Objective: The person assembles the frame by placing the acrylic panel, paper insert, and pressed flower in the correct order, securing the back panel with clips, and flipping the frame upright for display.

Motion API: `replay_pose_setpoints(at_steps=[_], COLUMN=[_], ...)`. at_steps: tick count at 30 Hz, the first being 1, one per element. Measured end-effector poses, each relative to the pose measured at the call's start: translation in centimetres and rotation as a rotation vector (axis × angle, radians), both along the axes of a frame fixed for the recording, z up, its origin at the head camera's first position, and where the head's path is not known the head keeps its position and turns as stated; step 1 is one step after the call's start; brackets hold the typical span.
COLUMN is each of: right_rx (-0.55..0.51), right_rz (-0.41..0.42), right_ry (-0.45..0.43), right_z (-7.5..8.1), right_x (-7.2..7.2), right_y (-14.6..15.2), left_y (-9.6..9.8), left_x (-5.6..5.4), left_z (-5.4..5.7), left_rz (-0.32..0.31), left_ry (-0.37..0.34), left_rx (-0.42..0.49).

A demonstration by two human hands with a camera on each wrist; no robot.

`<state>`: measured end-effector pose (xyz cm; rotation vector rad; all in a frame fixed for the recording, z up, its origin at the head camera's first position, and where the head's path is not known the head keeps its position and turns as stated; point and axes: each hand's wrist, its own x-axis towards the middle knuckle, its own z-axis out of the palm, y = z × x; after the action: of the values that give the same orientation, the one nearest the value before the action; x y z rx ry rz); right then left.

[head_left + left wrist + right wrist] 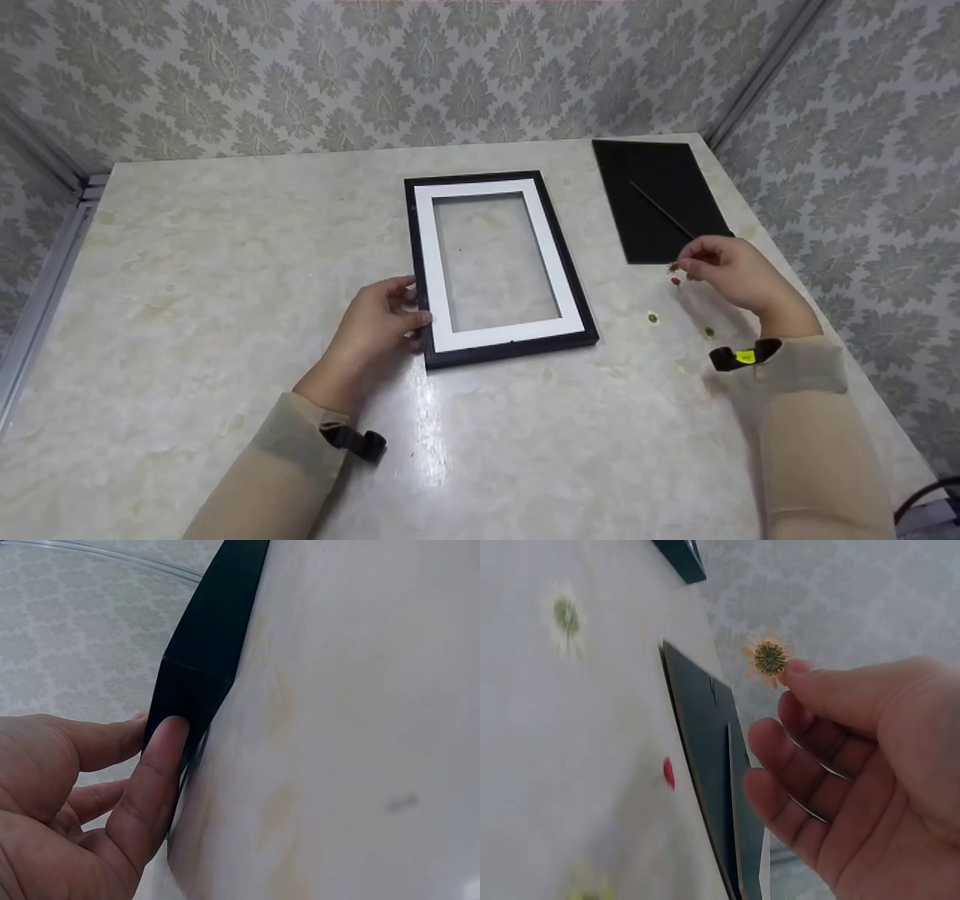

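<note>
Right grip [727,274], fingers curled, pinches an orange flower [769,658]; left grip [373,316] clasps the black frame [540,345] from the left.

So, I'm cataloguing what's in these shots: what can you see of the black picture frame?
The picture frame is rectangular, with a black border around a white mat. The marbled table shows through its opening; whether a clear pane fills it I can't tell. Its sides look deep and plain. It is face up, slightly turned, long sides running away from the person. The left hand grips its left edge towards the near corner, thumb over the border; whether that edge is lifted is unclear.
</note>
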<state>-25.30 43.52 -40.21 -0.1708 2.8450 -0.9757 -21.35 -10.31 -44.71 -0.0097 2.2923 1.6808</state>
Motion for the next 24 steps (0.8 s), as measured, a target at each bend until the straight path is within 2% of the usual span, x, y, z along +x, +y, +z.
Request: replay_pose_setpoints(at_steps=[7, 11, 14, 18, 24], right_rx=[-0.104, -0.226, -0.271, -0.254, -0.173], right_rz=[0.08, 0.121, 0.156, 0.191, 0.184], right_ry=[0.011, 0.0, 0.008, 0.009, -0.037], right_z=[0.7, 1.3, 1.4, 1.5, 1.6], right_x=[-2.2, -3.6, -4.8, -6.6, -9.1], right_y=[-5.1, -8.6, -11.2, -14.2, -17.7], left_y=[-0.1, -0.1, -0.1, 0.1, 0.2], left_x=[0.2, 0.2, 0.3, 0.2, 0.1], left_z=[0.0, 0.0, -0.1, -0.3, -0.4], left_rz=[0.008, 0.003, -0.01, -0.017, -0.018], left_ry=[-0.019, 0.015, 0.049, 0.071, 0.083], left_rx=[0.039, 0.021, -0.002, -0.005, -0.042])
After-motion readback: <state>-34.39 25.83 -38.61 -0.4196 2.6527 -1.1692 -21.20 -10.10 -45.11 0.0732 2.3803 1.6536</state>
